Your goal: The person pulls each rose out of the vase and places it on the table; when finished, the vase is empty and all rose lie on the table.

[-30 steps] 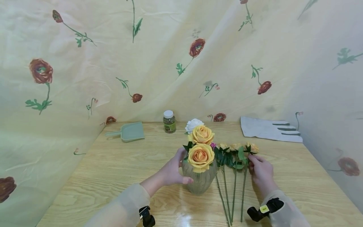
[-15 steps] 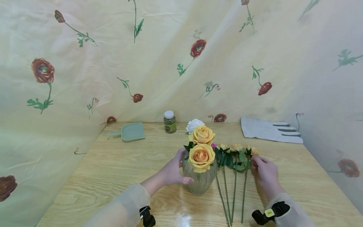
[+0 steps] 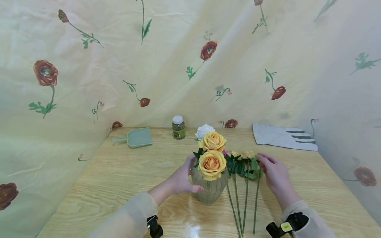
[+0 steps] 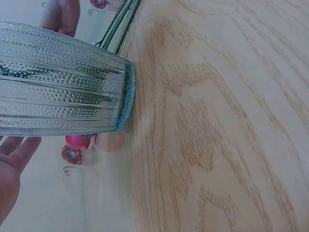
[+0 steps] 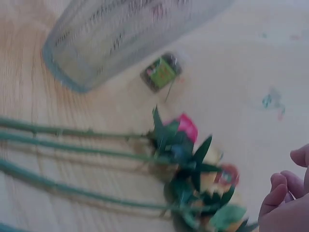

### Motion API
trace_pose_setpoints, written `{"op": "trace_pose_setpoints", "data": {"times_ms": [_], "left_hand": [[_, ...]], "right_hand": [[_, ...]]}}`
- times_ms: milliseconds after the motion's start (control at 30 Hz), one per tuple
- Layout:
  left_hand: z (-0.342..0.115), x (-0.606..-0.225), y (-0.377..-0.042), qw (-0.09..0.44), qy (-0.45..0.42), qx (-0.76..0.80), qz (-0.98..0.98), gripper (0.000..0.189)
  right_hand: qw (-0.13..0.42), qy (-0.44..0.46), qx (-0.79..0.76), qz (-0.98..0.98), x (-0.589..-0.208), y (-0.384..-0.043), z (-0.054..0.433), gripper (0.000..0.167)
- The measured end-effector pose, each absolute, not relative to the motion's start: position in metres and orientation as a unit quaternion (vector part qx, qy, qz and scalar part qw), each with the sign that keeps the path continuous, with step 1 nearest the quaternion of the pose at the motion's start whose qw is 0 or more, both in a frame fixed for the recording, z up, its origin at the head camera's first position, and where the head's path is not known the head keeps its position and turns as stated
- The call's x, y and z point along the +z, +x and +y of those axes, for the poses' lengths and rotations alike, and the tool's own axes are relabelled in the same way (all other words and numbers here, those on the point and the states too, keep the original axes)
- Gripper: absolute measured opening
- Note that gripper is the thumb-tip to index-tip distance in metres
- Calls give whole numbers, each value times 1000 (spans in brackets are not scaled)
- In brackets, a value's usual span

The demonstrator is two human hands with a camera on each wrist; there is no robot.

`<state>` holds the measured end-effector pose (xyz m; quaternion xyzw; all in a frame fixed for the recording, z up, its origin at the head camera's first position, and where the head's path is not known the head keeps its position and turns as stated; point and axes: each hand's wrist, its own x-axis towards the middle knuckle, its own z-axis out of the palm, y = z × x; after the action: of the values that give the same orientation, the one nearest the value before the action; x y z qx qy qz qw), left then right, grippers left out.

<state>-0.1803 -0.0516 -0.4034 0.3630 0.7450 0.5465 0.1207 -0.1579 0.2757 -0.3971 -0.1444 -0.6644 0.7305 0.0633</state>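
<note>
A ribbed, clear glass vase stands upright near the middle of the table. It holds a white rose and two yellow roses. My left hand grips the vase from the left, thumb in front and fingers behind. Several long-stemmed artificial flowers lie side by side to the vase's right, stems toward me. One of them has a pink bloom. My right hand is over the rightmost flower's head, hiding it. In the right wrist view, that hand's fingers are loosely bent with nothing visible between them.
At the back left lies a pale green dustpan. A small jar with a white lid stands behind the vase. To the back right is a flat, whitish, glove-like piece. Flower-printed cloth hangs along the table's back and sides.
My right hand has shifted slightly right, then back left over the rightmost flower's head, which now is covered. The left hand stays on the vase.
</note>
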Motion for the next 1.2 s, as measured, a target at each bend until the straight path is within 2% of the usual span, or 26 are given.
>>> {"op": "trace_pose_setpoints", "data": {"times_ms": [67,233,333,700,900,1200], "left_hand": [[-52,-403,-180,120,362,545,747,96],[-51,-404,-180,120,358,541,751,96],[-51,-404,-180,119,358,541,752,96],[-51,-403,-180,121,356,542,752,92],[-50,-404,-181,115,362,539,752,91],[-51,-405,-181,109,368,537,751,89]], "right_hand": [[49,-117,718,-684,-390,-156,270,32],[21,-72,678,-731,-375,-151,255,52],[12,-54,670,-741,-367,-149,247,57],[15,-1,640,-768,-347,-139,221,53],[19,61,625,-778,-339,-133,211,46],[1,120,601,-790,-322,-127,199,42]]}}
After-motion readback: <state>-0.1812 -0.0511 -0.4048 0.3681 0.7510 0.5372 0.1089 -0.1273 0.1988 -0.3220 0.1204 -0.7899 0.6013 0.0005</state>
